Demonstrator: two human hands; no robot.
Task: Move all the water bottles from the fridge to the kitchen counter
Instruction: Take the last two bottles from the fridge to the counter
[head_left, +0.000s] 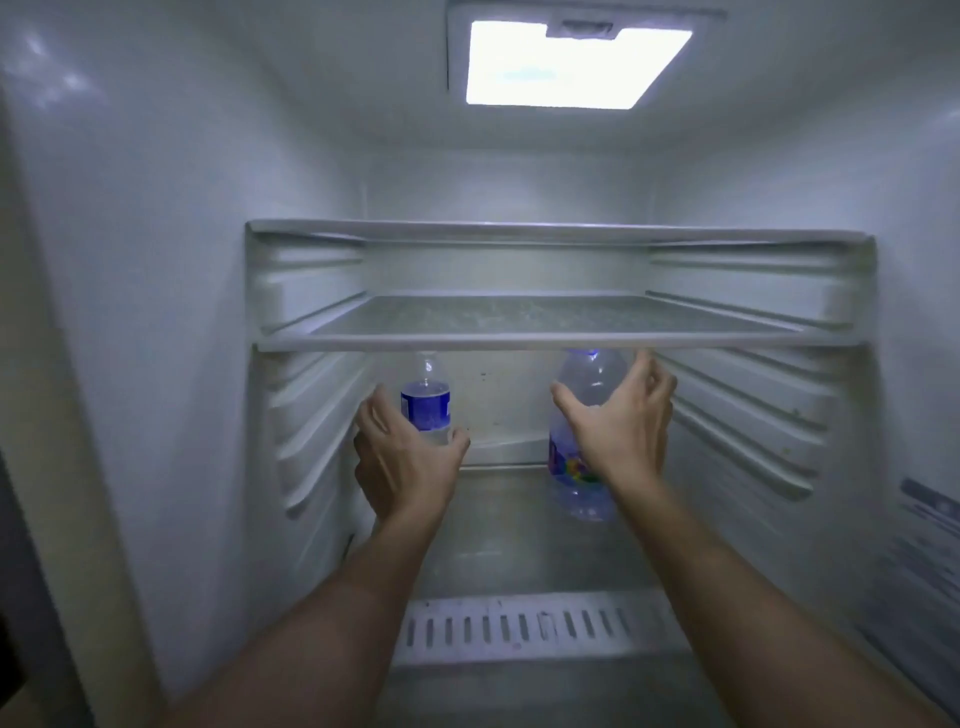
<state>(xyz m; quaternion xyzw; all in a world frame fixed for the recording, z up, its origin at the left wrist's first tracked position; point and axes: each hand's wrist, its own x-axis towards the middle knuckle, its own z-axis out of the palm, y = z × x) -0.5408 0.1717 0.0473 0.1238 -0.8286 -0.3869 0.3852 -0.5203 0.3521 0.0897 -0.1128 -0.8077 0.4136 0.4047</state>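
Fridge (156, 312): white interior seen from the front, side walls ribbed with shelf rails, lit from above.
Lamp (574, 65): bright rectangular panel in the ceiling, right of centre.
Top shelf (561, 231): thin shelf edge running wall to wall, bare.
Glass shelf (556, 325): frosted pane with white front trim, below the top shelf; both bottles stand beneath it.
Floor (509, 545): grey surface carrying the bottles, reaching to the back wall.
Vent (524, 626): white slotted strip along the front edge of the floor.
Sticker (924, 530): printed label on the right wall, blurred, unreadable.
Small bottle (426, 397): clear, blue label, upright near the back left corner of the floor; cap area faint under the shelf trim.
Left hand (402, 457): fingers and thumb curled round the small bottle's lower body, grasping it.
Big bottle (576, 447): clear, bluish, multicoloured label low down, upright at the back, right of centre, well apart from the small bottle.
Right hand (621, 421): spread wide over the big bottle's upper body, thumb on the left side, fingers on the right; whether it has clasped the bottle, I cannot tell.
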